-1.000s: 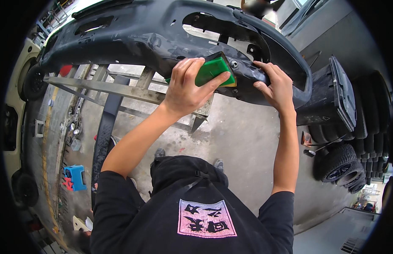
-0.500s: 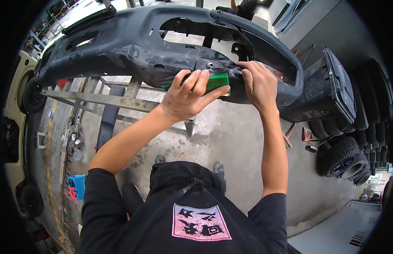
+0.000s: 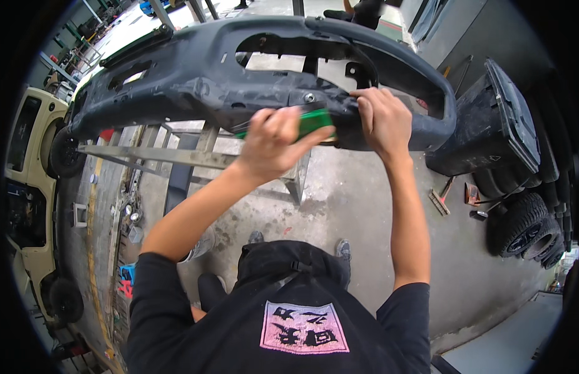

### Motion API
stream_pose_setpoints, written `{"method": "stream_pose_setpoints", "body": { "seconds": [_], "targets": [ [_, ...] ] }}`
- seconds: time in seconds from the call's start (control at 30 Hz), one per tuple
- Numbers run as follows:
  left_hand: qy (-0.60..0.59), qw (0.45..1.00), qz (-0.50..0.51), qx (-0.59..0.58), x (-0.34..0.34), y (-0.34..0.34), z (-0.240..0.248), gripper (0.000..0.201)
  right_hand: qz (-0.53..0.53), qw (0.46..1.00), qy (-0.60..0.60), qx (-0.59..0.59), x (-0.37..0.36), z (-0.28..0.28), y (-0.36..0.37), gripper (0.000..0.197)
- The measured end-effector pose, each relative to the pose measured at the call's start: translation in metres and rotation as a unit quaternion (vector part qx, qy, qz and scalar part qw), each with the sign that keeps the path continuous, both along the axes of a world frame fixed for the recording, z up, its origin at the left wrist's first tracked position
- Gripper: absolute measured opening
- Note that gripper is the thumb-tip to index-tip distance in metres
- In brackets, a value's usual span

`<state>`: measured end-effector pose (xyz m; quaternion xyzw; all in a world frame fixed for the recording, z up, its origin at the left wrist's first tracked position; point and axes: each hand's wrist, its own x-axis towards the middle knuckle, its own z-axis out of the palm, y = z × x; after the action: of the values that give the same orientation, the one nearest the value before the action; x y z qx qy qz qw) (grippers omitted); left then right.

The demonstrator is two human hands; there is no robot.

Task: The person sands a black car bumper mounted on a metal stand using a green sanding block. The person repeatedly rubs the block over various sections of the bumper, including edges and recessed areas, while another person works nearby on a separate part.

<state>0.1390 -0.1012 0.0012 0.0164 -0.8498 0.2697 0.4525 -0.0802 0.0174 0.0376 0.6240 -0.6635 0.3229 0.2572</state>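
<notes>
Bumper-like dark panel (image 3: 196, 56): largest item present, spanning the upper view, with patchy grey marks along its near face. It lies above a metal frame (image 3: 152, 153); whether it is fastened there cannot be told. A black bin (image 3: 488, 118) stands beside its right end.

Left hand (image 3: 270, 146): grip grasping the green block (image 3: 314, 121), thumb along the near side, fingers over the top. Right hand (image 3: 386, 124): fingers bent at the panel, beside the large opening; whether this grip pinches the edge or merely rests cannot be told.

Green block: under the left hand, at the panel's near lower edge, just below a round metal fitting (image 3: 310, 98). Block and hand are blurred; the block's underside is hidden.

Assessment: the work in hand appears to be rubbing down the surface. In this inspector's judgement, the block is best kept flat, with light, even pressure and overlapping strokes that follow the curve. It should clear the fitting, whose rim could catch it. The right hand is best used to steady the panel, outside the block's path.
</notes>
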Motion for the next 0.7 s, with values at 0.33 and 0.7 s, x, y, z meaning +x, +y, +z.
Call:
{"method": "stream_pose_setpoints", "body": {
  "seconds": [0.33, 0.7],
  "targets": [
    [-0.038, 0.999, 0.001, -0.023, -0.005, 0.001, 0.002, 0.041, 0.006, 1.0, 0.002, -0.015, -0.004, 0.001, -0.005, 0.019],
    [-0.024, 0.999, -0.025, -0.004, 0.012, -0.007, 0.003, 0.041, 0.002, 0.999, -0.011, -0.03, 0.003, -0.001, -0.001, 0.021]
  ]
}}
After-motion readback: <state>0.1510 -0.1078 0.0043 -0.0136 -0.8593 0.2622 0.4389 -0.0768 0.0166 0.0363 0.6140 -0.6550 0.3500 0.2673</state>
